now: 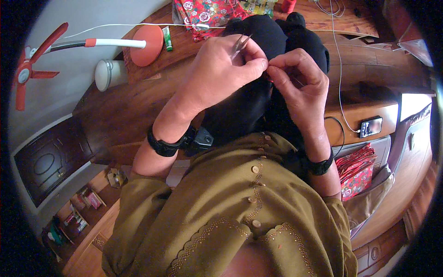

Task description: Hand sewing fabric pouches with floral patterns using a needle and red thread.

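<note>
My left hand [226,64] is closed, and two pointed metal tips of small snips [241,44] stick up out of it between the fingers. Its thumb and forefinger are pinched together. Right beside them, the pinched thumb and fingertips of my right hand [301,78] almost touch the left ones. A tiny red bit [269,79] shows just below the meeting fingertips; what it is I cannot make out. Both hands are raised over my dark-clad legs [240,108]. The snips' handles are hidden in the left palm.
A wooden table ahead carries red flowered cloth [203,14], a red thread spool [288,5] and a green-and-white tube [167,38]. To the left are an orange-based lamp [146,45] and a white bin [110,75]. A plugged-in phone [371,126] and folded red cloth [357,168] lie right.
</note>
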`<state>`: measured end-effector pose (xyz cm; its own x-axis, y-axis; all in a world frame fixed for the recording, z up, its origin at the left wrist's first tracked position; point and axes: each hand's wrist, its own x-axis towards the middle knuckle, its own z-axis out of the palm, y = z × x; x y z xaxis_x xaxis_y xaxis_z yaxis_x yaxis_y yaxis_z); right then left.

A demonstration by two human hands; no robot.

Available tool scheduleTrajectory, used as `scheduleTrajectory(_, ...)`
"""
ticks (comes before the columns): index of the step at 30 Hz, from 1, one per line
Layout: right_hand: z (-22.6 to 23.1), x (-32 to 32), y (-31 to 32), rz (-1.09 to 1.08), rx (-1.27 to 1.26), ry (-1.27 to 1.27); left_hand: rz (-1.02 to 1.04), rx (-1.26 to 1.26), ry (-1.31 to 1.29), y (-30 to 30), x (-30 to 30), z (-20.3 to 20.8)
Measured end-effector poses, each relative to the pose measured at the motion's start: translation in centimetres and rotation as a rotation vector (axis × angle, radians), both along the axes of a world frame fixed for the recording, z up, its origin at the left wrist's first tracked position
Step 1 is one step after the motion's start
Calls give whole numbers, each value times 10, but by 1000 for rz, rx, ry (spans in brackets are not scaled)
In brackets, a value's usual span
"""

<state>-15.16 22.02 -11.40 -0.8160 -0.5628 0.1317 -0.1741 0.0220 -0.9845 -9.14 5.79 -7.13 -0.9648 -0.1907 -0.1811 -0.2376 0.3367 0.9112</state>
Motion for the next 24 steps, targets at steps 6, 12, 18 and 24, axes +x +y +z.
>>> scheduleTrajectory(6, 4, 2, 3, 14, -59, -247, 11, 82, -14, -1, 2, -5)
scheduleTrajectory(12, 6, 0, 6, 11, -120, -492, 47, 224, 12, 0, 4, -7)
scheduleTrajectory(18, 11, 5, -1, -55, -117, -321, 86, 244, 62, 1, 2, -10)
scheduleTrajectory(24, 6, 2, -2, -39, 30, -105, 35, 138, -10, 3, 4, -5)
